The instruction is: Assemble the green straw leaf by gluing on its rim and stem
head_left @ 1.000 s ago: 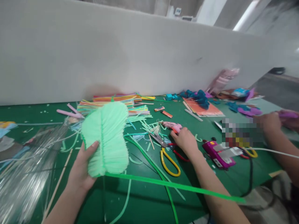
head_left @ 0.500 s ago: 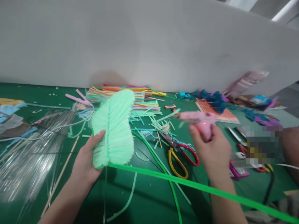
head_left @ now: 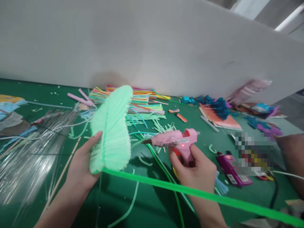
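One left hand (head_left: 80, 164) pinching green piece (head_left: 114, 133), right hand (head_left: 198, 171) gripping glue gun (head_left: 174, 139), bagged bundle (head_left: 248, 91)

This is a craft workshop: pink plastic glue gun (head_left: 172, 138) in the right hand (head_left: 199, 169); multicoloured fuzzy stems (head_left: 143, 98) beyond that grip; green worktable (head_left: 152, 205) beneath.

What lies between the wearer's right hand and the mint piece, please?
In the head view, the glue gun points from the right hand toward the mint piece; pale green strips show past its nozzle.
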`<action>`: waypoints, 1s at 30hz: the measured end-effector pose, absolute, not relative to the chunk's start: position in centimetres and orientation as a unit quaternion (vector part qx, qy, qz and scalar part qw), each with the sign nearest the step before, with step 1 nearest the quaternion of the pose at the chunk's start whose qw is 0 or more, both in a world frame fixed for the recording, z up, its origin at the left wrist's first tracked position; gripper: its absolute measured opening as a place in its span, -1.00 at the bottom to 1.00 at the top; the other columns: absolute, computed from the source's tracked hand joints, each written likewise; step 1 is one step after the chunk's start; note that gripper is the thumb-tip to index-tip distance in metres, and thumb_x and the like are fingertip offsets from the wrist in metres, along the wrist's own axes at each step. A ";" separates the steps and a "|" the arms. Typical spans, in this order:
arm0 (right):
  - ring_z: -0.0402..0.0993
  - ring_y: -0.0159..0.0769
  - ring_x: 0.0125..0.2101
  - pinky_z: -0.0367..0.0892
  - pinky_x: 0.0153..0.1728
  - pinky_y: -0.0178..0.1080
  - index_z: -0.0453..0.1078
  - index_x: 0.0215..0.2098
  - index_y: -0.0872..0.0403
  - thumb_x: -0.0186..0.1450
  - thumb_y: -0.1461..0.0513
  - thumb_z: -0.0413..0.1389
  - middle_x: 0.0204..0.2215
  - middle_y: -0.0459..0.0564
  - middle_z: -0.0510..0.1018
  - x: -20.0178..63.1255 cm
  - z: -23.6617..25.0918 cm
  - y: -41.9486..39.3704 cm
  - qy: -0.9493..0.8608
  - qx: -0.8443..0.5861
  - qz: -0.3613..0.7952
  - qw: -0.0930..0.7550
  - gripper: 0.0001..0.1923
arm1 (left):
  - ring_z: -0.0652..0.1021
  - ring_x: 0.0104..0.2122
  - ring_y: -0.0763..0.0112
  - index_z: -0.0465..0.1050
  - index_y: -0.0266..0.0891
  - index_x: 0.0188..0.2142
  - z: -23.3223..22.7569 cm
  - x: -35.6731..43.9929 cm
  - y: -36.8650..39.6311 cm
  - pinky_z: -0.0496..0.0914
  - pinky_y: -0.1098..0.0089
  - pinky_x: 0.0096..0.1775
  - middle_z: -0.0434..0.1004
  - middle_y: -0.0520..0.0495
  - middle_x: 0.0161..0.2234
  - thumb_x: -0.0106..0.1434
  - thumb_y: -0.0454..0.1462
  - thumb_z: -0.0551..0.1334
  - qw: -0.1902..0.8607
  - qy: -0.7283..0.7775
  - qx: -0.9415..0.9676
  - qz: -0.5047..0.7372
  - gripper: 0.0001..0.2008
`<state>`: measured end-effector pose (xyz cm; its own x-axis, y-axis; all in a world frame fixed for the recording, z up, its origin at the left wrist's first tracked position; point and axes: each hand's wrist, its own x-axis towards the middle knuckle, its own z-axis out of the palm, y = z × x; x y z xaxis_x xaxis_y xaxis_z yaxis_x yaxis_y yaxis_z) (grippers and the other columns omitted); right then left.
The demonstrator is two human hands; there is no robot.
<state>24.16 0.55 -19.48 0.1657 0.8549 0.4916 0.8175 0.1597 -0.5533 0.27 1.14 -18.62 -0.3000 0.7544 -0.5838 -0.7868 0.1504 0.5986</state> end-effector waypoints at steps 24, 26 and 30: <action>0.02 -0.48 -0.64 -0.02 -0.65 -0.39 0.21 -0.53 0.03 0.23 0.11 0.17 -0.67 -0.28 0.15 21.7 -19.0 -0.4 -0.603 -0.627 0.254 0.423 -0.71 | 0.61 0.00 0.23 0.29 -0.20 0.30 -18.8 1.1 0.3 0.51 0.31 -0.04 0.62 -0.14 0.04 0.42 -0.39 -0.01 0.668 0.379 -0.020 0.640 -0.51; 0.03 -0.48 -0.64 -0.01 -0.65 -0.40 0.21 -0.53 0.04 0.23 0.11 0.17 -0.67 -0.27 0.17 21.8 -19.0 -0.5 -0.607 -0.626 0.252 0.421 -0.72 | 0.67 -0.10 0.25 0.24 -0.24 0.33 -18.8 1.1 0.4 0.55 0.38 -0.12 0.62 -0.22 0.02 0.43 -0.39 -0.03 0.670 0.385 -0.012 0.635 -0.50; 0.04 -0.48 -0.64 0.00 -0.65 -0.40 0.16 -0.55 0.02 0.23 0.10 0.16 -0.67 -0.27 0.17 22.0 -19.4 -0.8 -0.623 -0.620 0.255 0.403 -0.68 | 0.71 -0.36 0.25 0.06 -0.16 0.40 -19.5 0.6 0.2 0.60 0.32 -0.21 0.60 -0.23 0.05 0.43 -0.36 0.01 0.708 0.327 0.030 0.625 -0.43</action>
